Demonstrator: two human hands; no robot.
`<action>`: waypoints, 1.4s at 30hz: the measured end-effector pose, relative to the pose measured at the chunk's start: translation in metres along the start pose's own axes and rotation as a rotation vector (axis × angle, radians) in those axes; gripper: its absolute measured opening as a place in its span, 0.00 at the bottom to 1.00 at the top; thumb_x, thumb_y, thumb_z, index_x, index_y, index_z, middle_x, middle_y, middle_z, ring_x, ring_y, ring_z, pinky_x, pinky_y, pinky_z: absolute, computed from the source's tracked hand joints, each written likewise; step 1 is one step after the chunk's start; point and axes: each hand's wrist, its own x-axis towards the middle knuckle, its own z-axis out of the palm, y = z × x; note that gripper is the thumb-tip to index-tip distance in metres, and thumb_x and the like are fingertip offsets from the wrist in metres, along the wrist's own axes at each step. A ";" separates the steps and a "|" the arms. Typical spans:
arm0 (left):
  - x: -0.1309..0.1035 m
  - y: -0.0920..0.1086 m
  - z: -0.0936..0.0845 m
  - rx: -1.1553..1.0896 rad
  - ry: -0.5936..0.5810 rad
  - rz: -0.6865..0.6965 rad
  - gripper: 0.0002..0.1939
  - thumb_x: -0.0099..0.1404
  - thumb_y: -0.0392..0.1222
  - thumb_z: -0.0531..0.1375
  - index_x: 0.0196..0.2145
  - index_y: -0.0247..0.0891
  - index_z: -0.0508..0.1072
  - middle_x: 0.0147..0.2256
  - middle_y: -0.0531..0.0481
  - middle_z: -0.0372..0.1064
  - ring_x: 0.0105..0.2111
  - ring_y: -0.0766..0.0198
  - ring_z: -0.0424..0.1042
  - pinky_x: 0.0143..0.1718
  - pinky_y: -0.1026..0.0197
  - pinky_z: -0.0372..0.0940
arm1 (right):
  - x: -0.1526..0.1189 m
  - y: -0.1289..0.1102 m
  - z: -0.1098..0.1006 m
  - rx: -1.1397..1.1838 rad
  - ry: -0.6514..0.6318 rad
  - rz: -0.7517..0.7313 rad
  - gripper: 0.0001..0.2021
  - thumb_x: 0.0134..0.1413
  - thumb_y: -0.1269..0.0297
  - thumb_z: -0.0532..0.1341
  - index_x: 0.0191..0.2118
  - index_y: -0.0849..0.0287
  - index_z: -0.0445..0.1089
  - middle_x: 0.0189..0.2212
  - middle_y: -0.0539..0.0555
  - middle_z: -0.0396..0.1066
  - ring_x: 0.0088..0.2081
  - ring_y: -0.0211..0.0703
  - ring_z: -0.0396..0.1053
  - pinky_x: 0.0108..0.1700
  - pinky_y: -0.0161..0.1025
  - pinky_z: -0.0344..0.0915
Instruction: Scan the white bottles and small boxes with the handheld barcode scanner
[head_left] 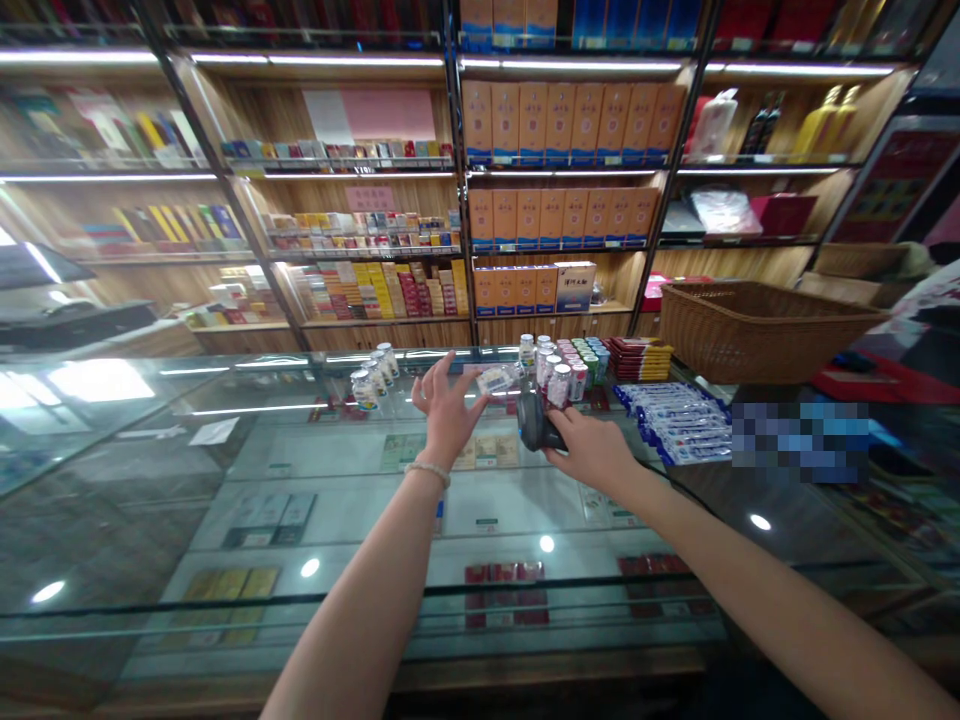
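Wall shelving (750, 265): stretched across the background, lined with orange-and-blue cartons (532, 115) and small packs (382, 290), mostly front-on, probably for easy reading.
Glass counter (300, 455): spread below the shelving, see-through top over boxed goods, likely to show and protect at once.
Wicker basket (772, 335): upright at the counter's far right, contents hidden.
Blue-and-white packets (675, 415): laid overlapping in front of the basket, presumably to save room.
Right hand (596, 450): closed around the grip of a black handheld scanner (531, 420), seemingly for steady aim.
Left hand (450, 410): wide open, fingers spread, nothing clearly gripped; just beside a clear labelled bottle (496, 379), contact impossible to tell.
White-capped bottles: one upright cluster (559, 380) just beyond the scanner, another group (375, 372) beyond the left hand, apparently kept apart with working space between.
Scanner: held low over the glass, head turned leftward, perhaps to face the labelled bottle.
Labelled bottle: tipped on its side between both hands, label visible.
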 end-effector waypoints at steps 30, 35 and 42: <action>-0.003 0.003 -0.001 -0.017 -0.001 -0.001 0.19 0.62 0.49 0.70 0.51 0.51 0.79 0.69 0.44 0.58 0.67 0.41 0.56 0.69 0.34 0.42 | -0.002 0.010 0.031 0.063 0.156 -0.117 0.23 0.60 0.50 0.64 0.54 0.61 0.73 0.74 0.68 0.47 0.74 0.65 0.41 0.72 0.61 0.42; -0.003 0.004 0.000 -0.010 0.004 0.011 0.20 0.62 0.49 0.70 0.52 0.52 0.78 0.70 0.43 0.57 0.68 0.42 0.56 0.69 0.34 0.41 | 0.004 0.017 0.031 0.127 0.097 -0.091 0.36 0.57 0.43 0.64 0.64 0.62 0.64 0.74 0.69 0.45 0.75 0.62 0.39 0.73 0.62 0.40; -0.001 0.008 -0.004 -0.031 -0.007 0.008 0.19 0.63 0.49 0.70 0.51 0.51 0.78 0.69 0.42 0.58 0.68 0.43 0.56 0.69 0.33 0.42 | 0.059 0.029 -0.010 0.299 0.302 -0.034 0.40 0.60 0.43 0.62 0.72 0.55 0.54 0.73 0.65 0.50 0.74 0.61 0.45 0.70 0.61 0.49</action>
